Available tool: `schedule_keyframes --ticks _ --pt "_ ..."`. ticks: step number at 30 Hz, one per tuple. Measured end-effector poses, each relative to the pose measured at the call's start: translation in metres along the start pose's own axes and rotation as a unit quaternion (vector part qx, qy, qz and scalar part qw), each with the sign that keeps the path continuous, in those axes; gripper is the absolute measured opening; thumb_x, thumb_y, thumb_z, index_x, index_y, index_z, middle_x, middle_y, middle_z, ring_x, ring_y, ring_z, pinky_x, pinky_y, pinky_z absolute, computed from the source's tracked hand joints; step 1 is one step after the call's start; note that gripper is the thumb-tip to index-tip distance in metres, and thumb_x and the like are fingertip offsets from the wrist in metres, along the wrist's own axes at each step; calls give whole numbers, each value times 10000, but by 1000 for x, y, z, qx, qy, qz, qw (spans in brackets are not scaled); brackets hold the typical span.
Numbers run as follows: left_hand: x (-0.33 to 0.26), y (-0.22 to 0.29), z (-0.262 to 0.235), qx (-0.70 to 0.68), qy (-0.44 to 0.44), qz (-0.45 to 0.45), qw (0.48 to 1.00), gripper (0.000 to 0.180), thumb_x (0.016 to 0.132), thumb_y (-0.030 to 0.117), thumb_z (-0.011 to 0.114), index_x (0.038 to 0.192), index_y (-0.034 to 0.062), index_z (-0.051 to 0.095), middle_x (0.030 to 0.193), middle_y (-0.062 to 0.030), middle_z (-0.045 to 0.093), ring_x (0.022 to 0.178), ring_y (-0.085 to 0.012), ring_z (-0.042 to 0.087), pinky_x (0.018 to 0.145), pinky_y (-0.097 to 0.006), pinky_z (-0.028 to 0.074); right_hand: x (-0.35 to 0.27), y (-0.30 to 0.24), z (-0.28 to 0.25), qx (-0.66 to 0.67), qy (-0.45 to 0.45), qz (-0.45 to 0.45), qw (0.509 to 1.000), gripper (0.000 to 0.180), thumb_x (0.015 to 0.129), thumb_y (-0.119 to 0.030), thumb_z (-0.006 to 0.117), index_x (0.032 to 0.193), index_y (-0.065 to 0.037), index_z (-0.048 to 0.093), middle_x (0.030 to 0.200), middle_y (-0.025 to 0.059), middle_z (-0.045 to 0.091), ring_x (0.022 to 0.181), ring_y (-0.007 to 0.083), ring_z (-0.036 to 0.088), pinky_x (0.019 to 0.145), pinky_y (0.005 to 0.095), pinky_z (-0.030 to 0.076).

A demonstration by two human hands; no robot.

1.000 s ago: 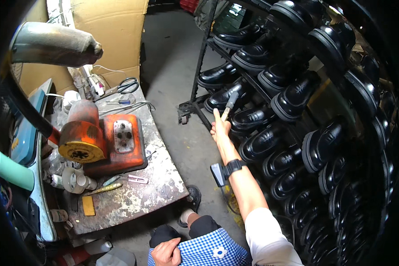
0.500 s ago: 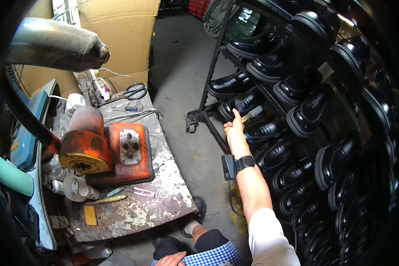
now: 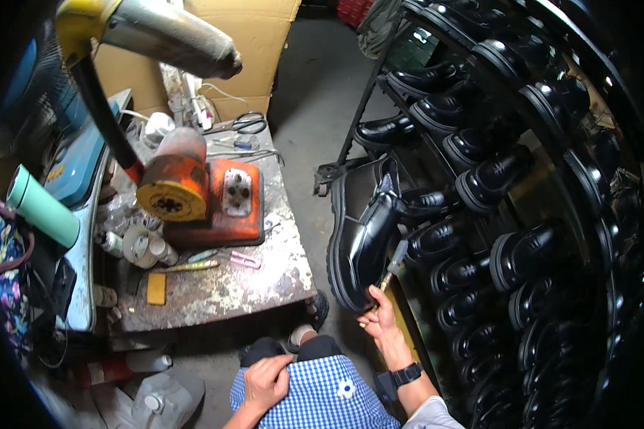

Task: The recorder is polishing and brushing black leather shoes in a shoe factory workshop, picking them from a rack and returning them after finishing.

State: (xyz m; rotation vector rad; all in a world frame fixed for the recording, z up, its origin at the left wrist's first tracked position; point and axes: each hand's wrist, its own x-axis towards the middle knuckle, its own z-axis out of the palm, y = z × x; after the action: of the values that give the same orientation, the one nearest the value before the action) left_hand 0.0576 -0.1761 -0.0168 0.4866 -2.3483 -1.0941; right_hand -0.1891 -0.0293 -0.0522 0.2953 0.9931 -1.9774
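My right hand (image 3: 383, 320) grips a slim brush (image 3: 393, 266) with a pale grey head and a light handle. The same hand pinches the toe end of a large glossy black shoe (image 3: 365, 229), which hangs over the gap between bench and rack with its thick ridged sole to the left. The brush head points up beside the shoe. Down on my lap, my left hand (image 3: 267, 380) rests on a blue-and-white checked apron (image 3: 322, 393), its fingers curled in and nothing seen in them.
At right stands a dark rack filled with black shoes (image 3: 522, 257). The worn workbench (image 3: 279, 272) at left carries an orange machine base (image 3: 218, 218), scissors (image 3: 250, 123), a yellow block (image 3: 156, 289) and tape rolls. A grey lamp head (image 3: 172, 36) hangs above. Jugs (image 3: 166, 400) stand below.
My right hand has drawn back from the rack toward me, bringing a black shoe along with the brush. The view has shifted left and down, showing more of my left hand.
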Motion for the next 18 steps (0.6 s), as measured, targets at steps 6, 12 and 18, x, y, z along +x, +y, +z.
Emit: schedule_keyframes --ticks 6,12,18 --pt "7 11 0 -207 29 -161 965 230 876 -25 513 1076 -10 625 950 -127 689 785 -180 682 703 -271 536 -93 5 2 -93 -1 -31 995 154 790 -212 669 802 -85 583 606 -7 568 323 45 356 326 205 347" --pt "18 41 -3 -366 1 -208 907 418 912 23 533 1320 17 441 1192 -146 599 903 -146 640 795 -266 515 -150 6 26 -163 -33 -72 983 387 767 -141 682 1103 -32 524 652 -13 568 357 38 371 341 167 326" --pt "18 65 0 -350 -101 -185 912 765 888 159 630 1467 64 139 1431 -192 351 1292 -256 403 950 -334 447 -177 26 52 -194 -26 -99 976 474 765 -12 679 1195 9 482 854 43 638 626 80 587 527 190 467"
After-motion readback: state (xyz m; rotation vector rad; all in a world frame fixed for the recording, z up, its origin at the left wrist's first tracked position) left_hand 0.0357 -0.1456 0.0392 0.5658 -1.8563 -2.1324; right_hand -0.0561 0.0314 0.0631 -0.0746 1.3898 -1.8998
